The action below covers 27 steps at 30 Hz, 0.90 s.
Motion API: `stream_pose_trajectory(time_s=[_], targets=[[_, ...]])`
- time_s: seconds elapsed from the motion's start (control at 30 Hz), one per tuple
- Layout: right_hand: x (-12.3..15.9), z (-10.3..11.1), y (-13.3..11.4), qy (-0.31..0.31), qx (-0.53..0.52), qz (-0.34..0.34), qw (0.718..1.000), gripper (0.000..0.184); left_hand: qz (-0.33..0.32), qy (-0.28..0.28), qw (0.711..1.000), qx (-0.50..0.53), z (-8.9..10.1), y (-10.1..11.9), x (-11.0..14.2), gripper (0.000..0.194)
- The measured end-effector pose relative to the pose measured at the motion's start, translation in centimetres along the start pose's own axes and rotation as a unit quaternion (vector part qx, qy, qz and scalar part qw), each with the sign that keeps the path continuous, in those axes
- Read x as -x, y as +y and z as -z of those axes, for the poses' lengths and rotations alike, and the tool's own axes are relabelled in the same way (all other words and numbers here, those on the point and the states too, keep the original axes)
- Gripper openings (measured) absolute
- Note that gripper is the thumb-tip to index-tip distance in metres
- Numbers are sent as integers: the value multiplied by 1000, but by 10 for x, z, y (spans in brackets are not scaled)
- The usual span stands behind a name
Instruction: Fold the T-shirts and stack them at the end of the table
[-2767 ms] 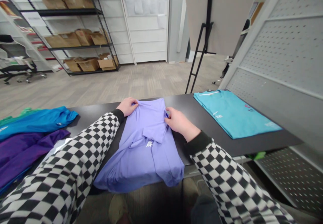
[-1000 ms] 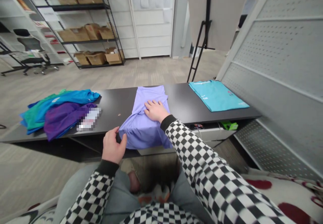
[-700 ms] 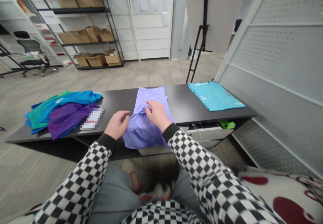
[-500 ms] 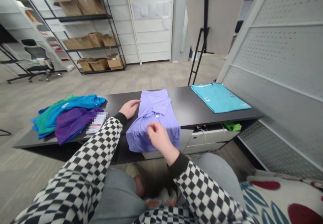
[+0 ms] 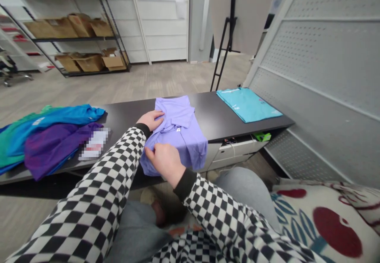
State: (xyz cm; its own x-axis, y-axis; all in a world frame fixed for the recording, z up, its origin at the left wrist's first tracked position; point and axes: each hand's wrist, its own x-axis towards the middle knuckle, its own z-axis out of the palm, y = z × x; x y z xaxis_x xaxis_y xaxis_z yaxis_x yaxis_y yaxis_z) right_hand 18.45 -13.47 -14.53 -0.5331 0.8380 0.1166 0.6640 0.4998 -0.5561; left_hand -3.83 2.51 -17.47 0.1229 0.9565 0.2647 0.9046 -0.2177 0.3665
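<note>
**Both hands on the lavender polo shirt point(image 5: 181, 136)!**

There it is, folded with the collar toward the far side, right in the middle of the black tabletop point(image 5: 208, 112). The left hand point(image 5: 150, 120) sits on its left edge near the collar, fingers point(image 5: 157, 115) stretched out and open on the fabric. The right hand point(image 5: 165, 162) works the near edge, fingers point(image 5: 150, 154) curled onto the cloth, though whether they're pinching it, I can't tell! Checkered sleeves point(image 5: 89, 176) cover both arms. Just left of the polo, a pile of teal, blue and purple shirts point(image 5: 56, 144) lies beside a pixelated patch point(image 5: 94, 144). Well off to the right, a folded turquoise shirt point(image 5: 247, 105). Beyond the tabletop, wire shelving point(image 5: 71, 37) holds cardboard boxes point(image 5: 89, 62).
</note>
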Motion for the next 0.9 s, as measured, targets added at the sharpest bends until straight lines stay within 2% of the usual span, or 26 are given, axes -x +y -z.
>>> stream_pose_trajectory(time_s=[0.23, 0.37, 0.43, 0.53, 0.63, 0.7, 0.77, 0.9], targets=[[-4, 5, -9, 9, -22, -6, 1000, 55, -4, -2, 1000, -5, 0, -2, -1, 62], [-11, 5, -19, 1, -10, 16, 1000, 30, -5, -8, 1000, -3, 3, 0, -2, 61], [-13, 6, -20, -1, -12, 21, 1000, 25, -1, -9, 1000, -3, 5, 2, -2, 61], [-10, 8, -16, 27, -43, 10, 999, 23, 1, -20, 1000, -2, 7, 4, -3, 63], [-6, 10, -6, 70, -126, -4, 990, 19, -3, -32, 999, 5, 8, 2, -6, 66], [-5, 9, 1, 85, -213, -21, 973, 19, -5, -34, 999, 8, 7, 0, -7, 65], [-5, 4, 7, 96, -313, -53, 943, 21, -2, -30, 1000, 7, 6, -1, -7, 62], [-6, -7, 16, 88, -501, -124, 852, 23, 14, -16, 1000, 2, 3, 1, -5, 58]])
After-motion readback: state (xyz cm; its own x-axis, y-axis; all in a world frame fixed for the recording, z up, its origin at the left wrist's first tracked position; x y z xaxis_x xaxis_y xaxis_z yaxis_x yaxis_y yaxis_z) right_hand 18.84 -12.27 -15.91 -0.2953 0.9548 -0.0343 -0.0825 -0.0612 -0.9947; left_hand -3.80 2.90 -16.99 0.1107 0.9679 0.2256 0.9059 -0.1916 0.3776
